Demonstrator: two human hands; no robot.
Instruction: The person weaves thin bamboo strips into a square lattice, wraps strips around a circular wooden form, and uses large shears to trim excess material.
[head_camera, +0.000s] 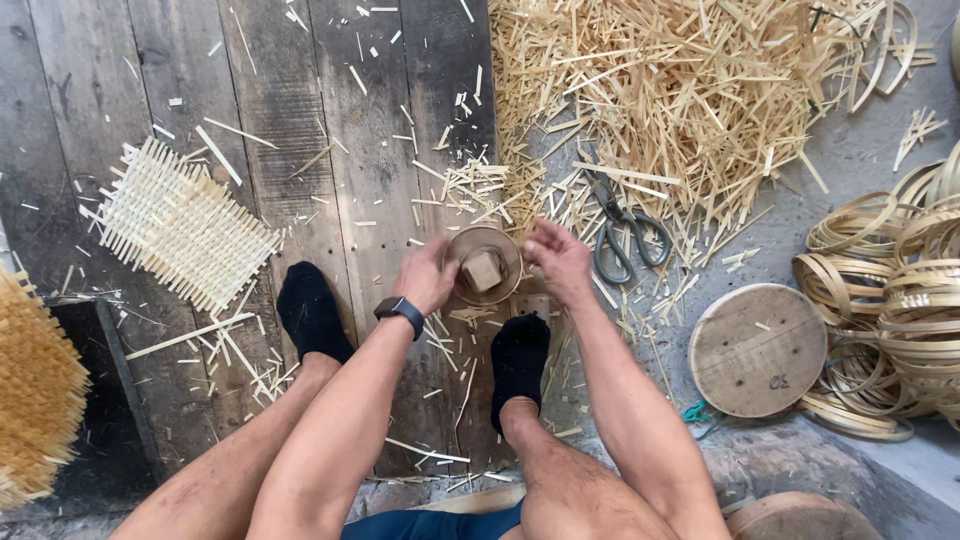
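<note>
A small round wooden form (484, 264) with a bamboo ring around its rim and a square block at its centre sits on the plank floor between my feet. My left hand (428, 277), a dark watch on its wrist, grips the form's left edge. On the right edge rests my right hand (560, 258), fingers curled against the rim. Both feet wear black socks (312, 311).
Scissors (626, 232) lie just right of my right hand, beside a big heap of bamboo strips (670, 90). A woven bamboo mat (180, 224) lies at left. A round wooden disc (757, 348) and coiled bamboo rings (890, 290) sit at right. Splinters litter the planks.
</note>
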